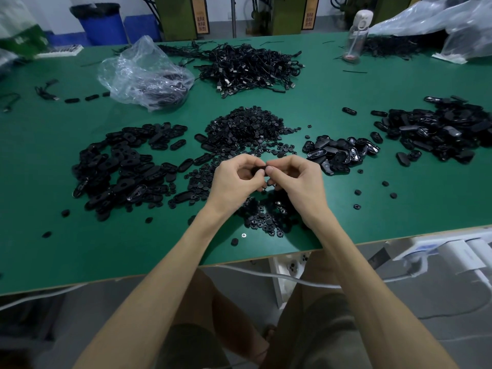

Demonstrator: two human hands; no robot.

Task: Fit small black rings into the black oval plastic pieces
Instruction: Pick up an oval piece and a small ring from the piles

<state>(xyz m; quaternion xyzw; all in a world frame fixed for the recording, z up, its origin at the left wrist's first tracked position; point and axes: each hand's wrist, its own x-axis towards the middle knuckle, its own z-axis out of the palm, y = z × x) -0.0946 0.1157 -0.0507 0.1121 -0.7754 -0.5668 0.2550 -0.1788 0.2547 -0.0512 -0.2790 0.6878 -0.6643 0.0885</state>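
Left hand (234,182) and right hand (294,179) meet fingertip to fingertip just above the counter (40,155). Their fingers are curled and both pinch one black oval piece (257,170) between them. Whether a ring sits in it I cannot tell. Both forearms are bare and reach in from the near edge.

A crinkled clear bag (143,73) at the back left holds dark parts. A clear bottle (355,35) with a pale cap stands upright at the back. Beyond the counter is a blue bin (102,25) with a black liner.

On the green surface, a heap of small round rings (247,129) lies behind the hands. A matte oval heap (119,166) is to the left and a glossy oval heap (338,153) to the right. Tangled black cables (250,66) lie further back.
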